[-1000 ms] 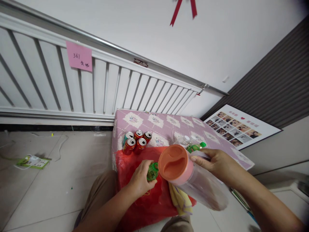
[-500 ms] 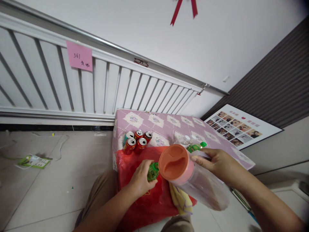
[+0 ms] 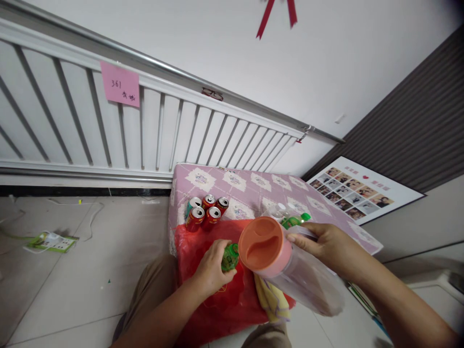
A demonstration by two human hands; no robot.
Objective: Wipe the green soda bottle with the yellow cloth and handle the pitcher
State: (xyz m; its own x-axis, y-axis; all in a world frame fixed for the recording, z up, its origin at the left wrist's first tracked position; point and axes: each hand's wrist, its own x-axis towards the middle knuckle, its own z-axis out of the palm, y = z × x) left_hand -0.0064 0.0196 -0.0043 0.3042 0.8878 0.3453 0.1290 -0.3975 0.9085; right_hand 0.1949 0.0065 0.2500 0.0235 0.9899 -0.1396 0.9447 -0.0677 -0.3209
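Pitcher (image 3: pixel 308 278) tilts, grasped by your right hand (image 3: pixel 328 244). Beside its orange lid (image 3: pixel 259 249), your left hand (image 3: pixel 213 268) clutches a green bottle (image 3: pixel 229 258), seemingly for steadiness.

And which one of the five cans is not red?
The teal can, at the left of the farther row, just behind a red can. Its colour sets it apart: the other four are mainly red.

Soft, greyish light across the white wall (image 3: pixel 203 38), weak shadows, wide-angle edge stretch, dark upper-right corner.
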